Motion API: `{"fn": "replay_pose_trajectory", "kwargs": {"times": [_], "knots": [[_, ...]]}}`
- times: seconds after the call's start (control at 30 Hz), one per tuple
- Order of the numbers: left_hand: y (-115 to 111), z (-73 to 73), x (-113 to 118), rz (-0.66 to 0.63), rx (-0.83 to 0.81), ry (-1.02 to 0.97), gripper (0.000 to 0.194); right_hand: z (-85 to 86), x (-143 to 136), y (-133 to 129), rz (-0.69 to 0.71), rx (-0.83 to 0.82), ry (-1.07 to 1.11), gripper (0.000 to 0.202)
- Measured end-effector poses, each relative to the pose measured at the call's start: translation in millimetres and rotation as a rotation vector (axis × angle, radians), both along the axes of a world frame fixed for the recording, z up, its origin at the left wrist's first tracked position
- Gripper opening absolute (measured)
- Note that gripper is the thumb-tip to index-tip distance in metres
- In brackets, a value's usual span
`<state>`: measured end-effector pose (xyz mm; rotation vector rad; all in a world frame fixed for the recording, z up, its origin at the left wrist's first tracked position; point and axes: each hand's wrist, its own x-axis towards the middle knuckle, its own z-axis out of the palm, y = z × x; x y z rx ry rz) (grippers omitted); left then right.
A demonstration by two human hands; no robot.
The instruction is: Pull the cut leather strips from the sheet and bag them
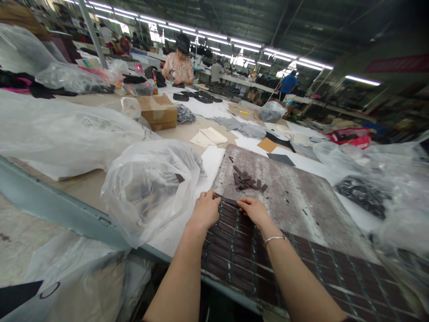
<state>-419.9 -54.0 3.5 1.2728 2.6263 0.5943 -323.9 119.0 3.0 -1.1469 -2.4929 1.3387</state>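
Note:
A dark brown sheet (228,241), marked into rows of narrow strips, lies over the table's front edge and runs off to the lower right. At its far left corner, my left hand (208,208) is closed on the edge. My right hand (253,210), with a bracelet at the wrist, pinches the same far edge a little to the right. Just beyond my hands, a small pile of loose dark strips (246,180) rests on a worn brownish board (284,188). Small dark scraps dot the board.
A clear plastic bag (150,188) bulges left of my left hand. Behind it stands a cardboard box (157,112). More plastic bags (395,192) crowd the right side. Across the table a person (179,67) handles dark pieces.

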Motion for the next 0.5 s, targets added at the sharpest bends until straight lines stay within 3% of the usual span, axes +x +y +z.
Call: {"fn": "replay_pose_trajectory", "kwargs": {"times": [0.5], "knots": [[10, 8.8, 14, 0.093, -0.096, 0.030, 0.043, 5.2, -11, -6, 0.222, 0.535, -0.207, 0.018]]}}
